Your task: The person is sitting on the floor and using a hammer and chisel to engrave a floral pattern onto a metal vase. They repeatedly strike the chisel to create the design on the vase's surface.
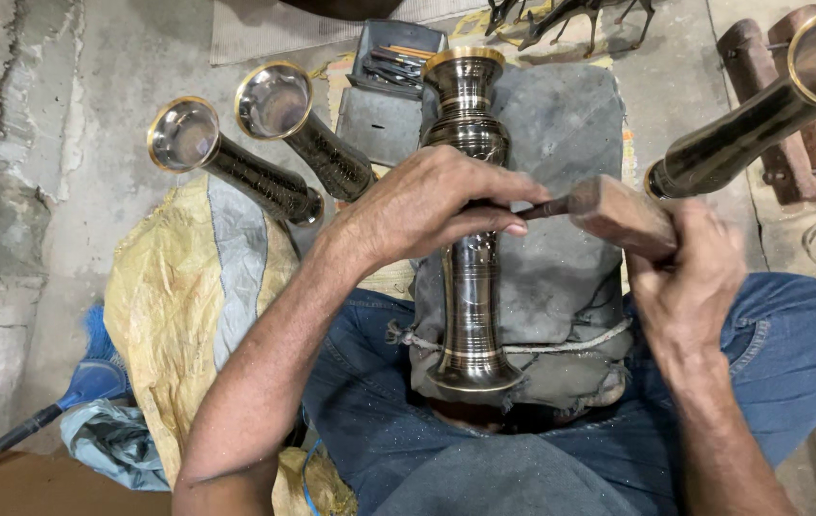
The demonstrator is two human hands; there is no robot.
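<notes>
Vase (470, 287) under left hand (427, 205) pinching chisel (546, 206); right hand (690, 277) gripping mallet (623, 215).

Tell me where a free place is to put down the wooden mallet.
Bare concrete floor left of the two lying vases is free. The grey pad right of the held vase is also bare. Between left hand and right hand it is crowded.

A rough concrete floor (92, 57) carries everything. At its left edge lie a yellow sack (174, 306), a crumpled blue bag (111, 440) and an orange-handled brush (35, 420). Two dark brass-rimmed vases (236, 158) lie tilted near the sack's top. A grey pad (561, 191) sits in the middle with a vase (470, 229) lengthwise on it. Behind it stands a tool tray (393, 62). Wooden blocks (790, 105) lie at the right edge.
</notes>
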